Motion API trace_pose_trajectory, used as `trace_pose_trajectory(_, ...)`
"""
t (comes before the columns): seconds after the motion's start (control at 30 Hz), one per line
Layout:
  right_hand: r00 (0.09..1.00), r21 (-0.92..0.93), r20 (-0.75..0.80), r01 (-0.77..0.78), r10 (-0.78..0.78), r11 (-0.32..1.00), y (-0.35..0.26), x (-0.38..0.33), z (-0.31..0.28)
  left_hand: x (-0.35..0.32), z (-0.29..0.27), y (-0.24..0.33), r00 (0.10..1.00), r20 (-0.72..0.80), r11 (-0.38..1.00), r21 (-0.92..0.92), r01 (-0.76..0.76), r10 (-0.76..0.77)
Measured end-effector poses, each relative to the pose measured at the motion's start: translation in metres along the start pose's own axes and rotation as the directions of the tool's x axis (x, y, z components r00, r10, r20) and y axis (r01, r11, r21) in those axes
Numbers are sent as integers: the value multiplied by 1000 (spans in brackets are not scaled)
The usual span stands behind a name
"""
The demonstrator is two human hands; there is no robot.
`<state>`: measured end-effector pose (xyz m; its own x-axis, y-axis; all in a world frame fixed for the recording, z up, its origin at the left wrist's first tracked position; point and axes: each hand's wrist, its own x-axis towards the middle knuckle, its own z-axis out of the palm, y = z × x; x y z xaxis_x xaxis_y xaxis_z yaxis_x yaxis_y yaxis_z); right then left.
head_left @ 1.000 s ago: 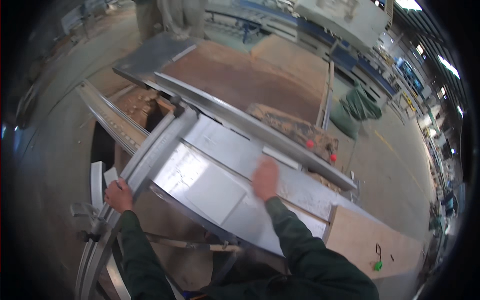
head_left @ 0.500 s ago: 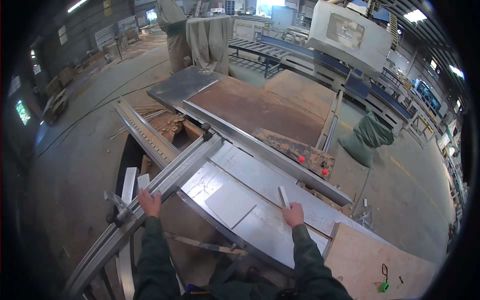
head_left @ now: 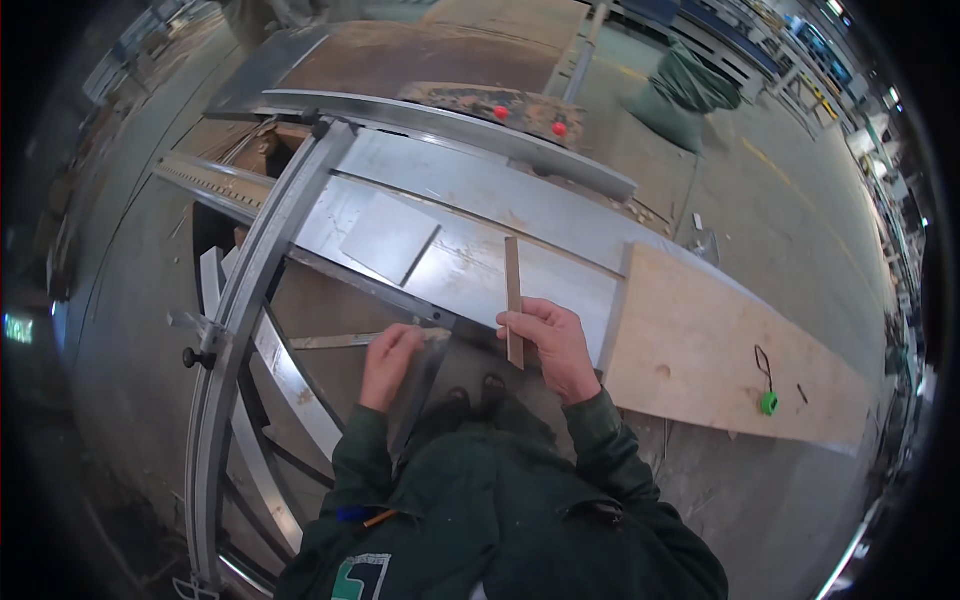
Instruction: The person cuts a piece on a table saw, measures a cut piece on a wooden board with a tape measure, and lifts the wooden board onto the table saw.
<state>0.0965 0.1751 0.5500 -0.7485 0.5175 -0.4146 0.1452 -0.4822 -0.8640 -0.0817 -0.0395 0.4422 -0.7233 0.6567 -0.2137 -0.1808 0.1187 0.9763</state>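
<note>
Right hand (head_left: pixel 556 345) pinches a thin wooden strip (head_left: pixel 513 275) near its lower end, thumb against fingers, so most of the length stands clear beyond the grip; probably held that way to keep the strip in sight. Left hand (head_left: pixel 388 363), just left of the strip, has its fingers curled in, narrow, near the body; can't tell if anything small is inside. White panel (head_left: pixel 390 238) lies flat ahead of the left hand, likely there because the metal table (head_left: pixel 455 280) gives it full support. Table top is smooth, shiny, grooved lengthwise, with some dust. Metal rail (head_left: pixel 265 235) runs left of the left hand; long fence (head_left: pixel 450 127) crosses well ahead of both. Right of the right hand, a plywood board (head_left: pixel 690 340) carries a green-cased item (head_left: pixel 768 403) with a cord loop. Room: workshop, concrete floor, green sack (head_left: pixel 680 100) far ahead-right of the right hand.
</note>
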Motion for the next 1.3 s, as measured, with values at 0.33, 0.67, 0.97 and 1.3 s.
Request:
trace_pose_trajectory(0.33,988,562,41,102,-151,821,52,-129,-31,-59,60,-6,838,545,941,279,-190,8)
trace_pose_trajectory(0.67,945,727,-205,321,-253,607,83,-237,-95,-69,111,-47,704,641,941,315,123,-306)
trace_pose_trajectory(0.97,854,682,-409,520,-322,513,104,-343,-229,-101,297,-34,598,760,930,362,-63,-256)
trace_pose_trajectory(1.3,750,527,-616,620,-242,581,112,-502,-399,-202,551,-40,335,904,794,402,-457,-265)
